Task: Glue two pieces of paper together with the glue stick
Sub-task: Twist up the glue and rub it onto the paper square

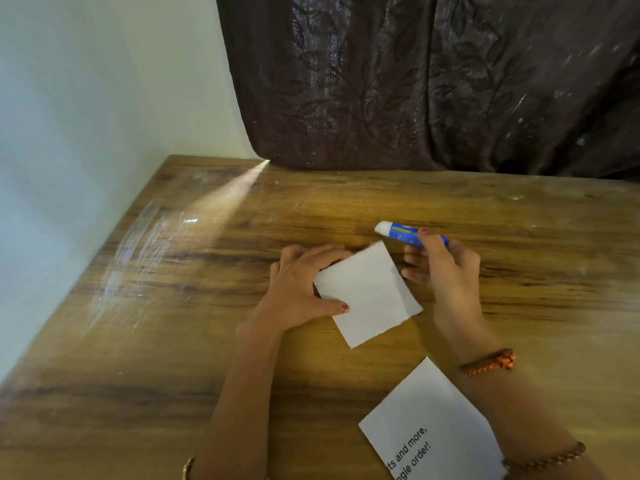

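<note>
Left hand [301, 285]: palm down on the wooden table [173, 341], fingers spread, thumb and fingertips pinning the left corner of the blank paper square [370, 294].
Right hand [446, 268]: raised just right of the square, fingers curled round the blue glue stick [408, 234], white tip pointing left, clear of the paper.
Printed paper [429, 427]: flat near the table's near edge, partly under the right forearm, apart from the square.
Bracelet [491, 363]: orange cord, right wrist.
Open room: bare tabletop left and behind the hands, up to the wall [69, 133] and dark curtain [415, 81].
</note>
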